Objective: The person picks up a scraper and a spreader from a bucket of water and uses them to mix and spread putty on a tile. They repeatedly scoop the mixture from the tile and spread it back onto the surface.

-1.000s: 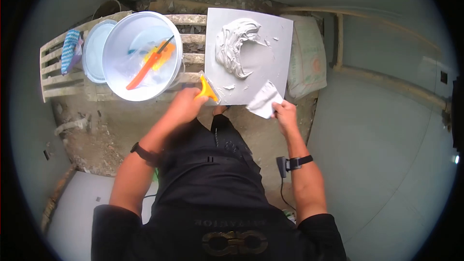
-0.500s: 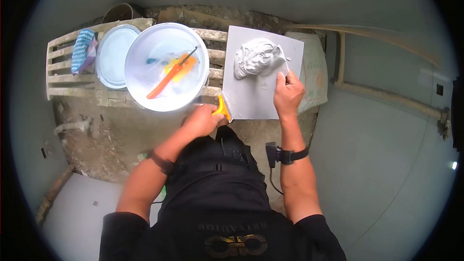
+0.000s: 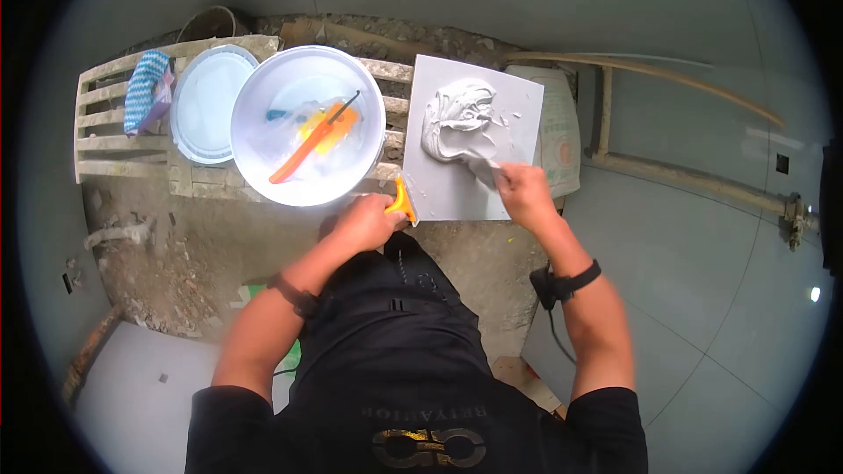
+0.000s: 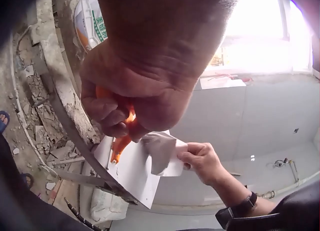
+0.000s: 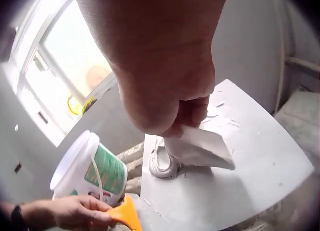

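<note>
My right hand (image 3: 527,195) pinches a thin white putty scraper (image 5: 202,146) over the grey board (image 3: 439,193). A lumpy pile of whitish-grey putty (image 3: 448,114) lies on that board, with small smears around it. Putty also coats part of the scraper's face. In the head view the scraper's edge overlaps the near side of the pile. My left hand (image 3: 364,221) grips a yellow-orange scraper (image 3: 402,202) with a wide blade, held at the board's near left corner. Its fingers curl round the handle in the left wrist view.
Left of the board stands a white bucket (image 3: 259,96) containing an orange-handled tool (image 3: 303,154) and a plastic bag. Beside it are a round lid (image 3: 206,105) and a blue-and-white patterned cloth (image 3: 145,92) on the slatted bench (image 3: 105,145). A sack (image 3: 562,149) lies right of the board.
The right hand went from the board's near right edge up to the pile, then drew back toward me with the scraper. The pile's shape changed. The left hand keeps its scraper near the corner.
</note>
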Demonstrator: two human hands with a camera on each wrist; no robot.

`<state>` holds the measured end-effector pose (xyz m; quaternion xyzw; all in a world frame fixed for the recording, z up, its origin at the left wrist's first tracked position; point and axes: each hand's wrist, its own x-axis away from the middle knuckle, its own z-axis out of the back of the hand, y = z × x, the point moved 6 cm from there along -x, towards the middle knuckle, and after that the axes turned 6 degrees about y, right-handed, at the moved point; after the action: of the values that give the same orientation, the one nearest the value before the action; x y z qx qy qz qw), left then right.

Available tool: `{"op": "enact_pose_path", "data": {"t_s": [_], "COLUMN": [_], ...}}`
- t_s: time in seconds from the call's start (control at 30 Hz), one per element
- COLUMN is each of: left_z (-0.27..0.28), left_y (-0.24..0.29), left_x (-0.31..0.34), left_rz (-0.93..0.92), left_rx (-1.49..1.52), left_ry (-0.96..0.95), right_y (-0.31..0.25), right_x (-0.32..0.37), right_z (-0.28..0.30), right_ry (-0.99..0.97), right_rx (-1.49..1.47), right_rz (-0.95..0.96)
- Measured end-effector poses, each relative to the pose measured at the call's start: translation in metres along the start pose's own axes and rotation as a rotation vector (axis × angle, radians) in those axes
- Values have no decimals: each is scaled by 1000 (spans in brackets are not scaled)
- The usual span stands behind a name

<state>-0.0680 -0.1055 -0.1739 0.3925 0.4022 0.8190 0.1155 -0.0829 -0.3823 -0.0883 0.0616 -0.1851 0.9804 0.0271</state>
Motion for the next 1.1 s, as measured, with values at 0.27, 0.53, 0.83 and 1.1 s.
{"op": "enact_pose_path", "data": {"t_s": [0.27, 0.53, 0.83, 1.1], "left_z": [1, 10, 3, 4], "left_y": [-2, 11, -5, -6], "left_x": [-5, -6, -9, -8], "left_rz": [21, -40, -22, 14], "left_rx": [-96, -33, 9, 1], "left_ry": [-65, -105, -137, -126], "right_y": [5, -32, -31, -33], "right_x": [90, -1, -37, -28], "right_z": [-120, -138, 25, -74], "right_ry": [321, 683, 518, -70], "right_rx": [-1552, -1679, -199, 426], "right_rz": [-1147, -1141, -285, 80]}}
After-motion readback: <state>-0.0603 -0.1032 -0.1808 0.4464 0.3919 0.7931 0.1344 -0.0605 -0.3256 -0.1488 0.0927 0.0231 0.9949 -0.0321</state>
